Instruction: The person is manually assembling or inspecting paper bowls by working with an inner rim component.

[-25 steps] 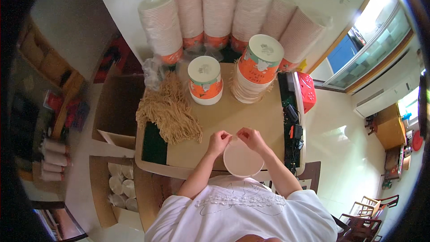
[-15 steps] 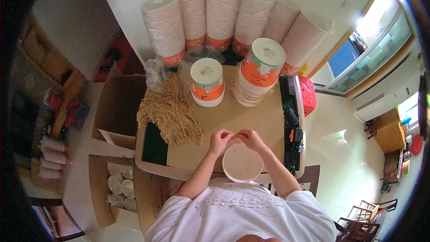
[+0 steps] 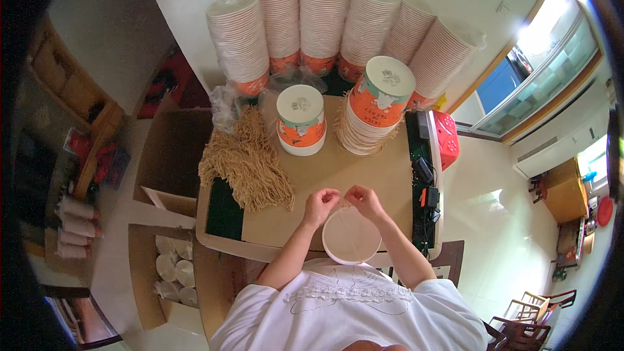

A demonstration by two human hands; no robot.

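A white paper bucket point(image 3: 351, 239) sits at the table's front edge against my body, its round mouth facing up. A thin tan cord runs across its mouth and up to its far rim. Just beyond that rim, my left hand point(image 3: 321, 206) and my right hand point(image 3: 365, 202) face each other a little apart, both closed in a pinch on the ends of the cord. The cord between the fingertips is too fine to follow fully. To the left lies a loose heap of tan cords point(image 3: 250, 166).
Ahead stand an upturned orange-and-green bucket point(image 3: 300, 120) and an upturned bucket stack point(image 3: 377, 107) with cords around it. Tall wrapped bucket stacks point(image 3: 323, 19) line the wall. Black adapters point(image 3: 426, 172) and a red basket point(image 3: 446, 140) are at right; open cartons point(image 3: 146, 253) stand left.
My hands have drawn slightly apart, the right one moving a little to the right. The bucket has barely shifted.
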